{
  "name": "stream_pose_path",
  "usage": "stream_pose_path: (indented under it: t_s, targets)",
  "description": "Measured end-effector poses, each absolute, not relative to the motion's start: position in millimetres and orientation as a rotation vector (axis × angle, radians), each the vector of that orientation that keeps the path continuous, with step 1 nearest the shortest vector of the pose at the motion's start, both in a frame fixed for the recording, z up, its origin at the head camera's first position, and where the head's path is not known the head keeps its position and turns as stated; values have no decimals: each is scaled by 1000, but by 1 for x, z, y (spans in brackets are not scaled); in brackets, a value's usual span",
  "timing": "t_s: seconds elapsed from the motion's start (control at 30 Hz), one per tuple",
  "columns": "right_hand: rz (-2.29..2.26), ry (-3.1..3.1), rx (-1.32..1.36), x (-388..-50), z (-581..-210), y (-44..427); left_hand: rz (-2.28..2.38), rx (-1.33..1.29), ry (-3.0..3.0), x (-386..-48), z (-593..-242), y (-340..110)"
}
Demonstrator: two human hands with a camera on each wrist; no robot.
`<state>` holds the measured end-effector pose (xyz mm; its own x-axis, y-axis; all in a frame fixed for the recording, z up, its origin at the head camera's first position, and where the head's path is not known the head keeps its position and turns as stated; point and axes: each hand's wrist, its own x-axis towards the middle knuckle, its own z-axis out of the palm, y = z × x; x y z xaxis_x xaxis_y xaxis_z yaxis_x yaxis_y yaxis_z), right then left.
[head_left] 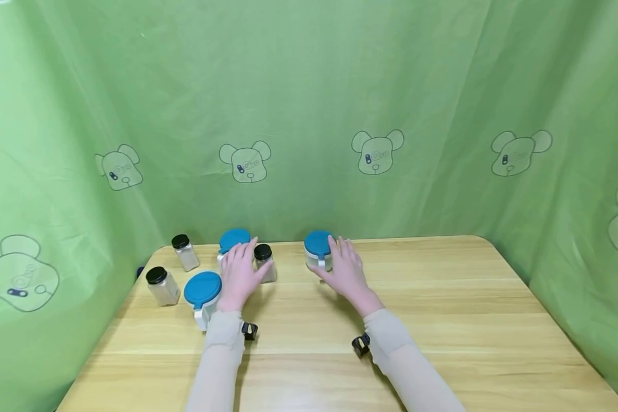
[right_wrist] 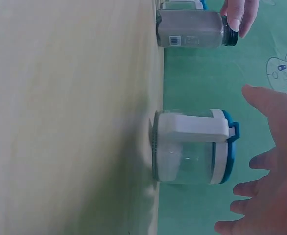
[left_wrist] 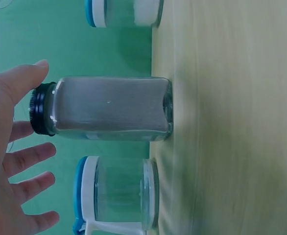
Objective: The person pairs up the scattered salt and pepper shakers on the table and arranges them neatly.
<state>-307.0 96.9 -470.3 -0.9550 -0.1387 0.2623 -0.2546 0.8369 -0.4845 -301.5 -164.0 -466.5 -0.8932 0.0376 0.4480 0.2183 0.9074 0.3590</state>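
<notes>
Black-lidded jar (left_wrist: 109, 107): barcode label (right_wrist: 175, 40), lettering too blurred. Left hand (head_left: 241, 272) beside; right hand (head_left: 346, 272) near blue-lidded pot (right_wrist: 195, 161). Both spread, fingers loose.

Looked like a curtained-off recording booth, room type beyond unclear: green curtain (head_left: 309, 86) with cartoon animal-head prints (head_left: 377, 155) hung behind and along both sides of a wood-grain surface (head_left: 453, 320). Black wrist-worn devices (head_left: 360, 345) fitted a recording setup; black-lidded jars (head_left: 167, 290) and blue-lidded pots (head_left: 203, 288) on the surface looked like kitchen storage ware.
</notes>
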Motion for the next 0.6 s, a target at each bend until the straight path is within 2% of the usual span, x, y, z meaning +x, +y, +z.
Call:
stream_pose_path:
  t_s: [0.6]
  targets:
    - [874,-2816,219,-329,-479,85,-580,-140,-2681,-313,-478,-166]
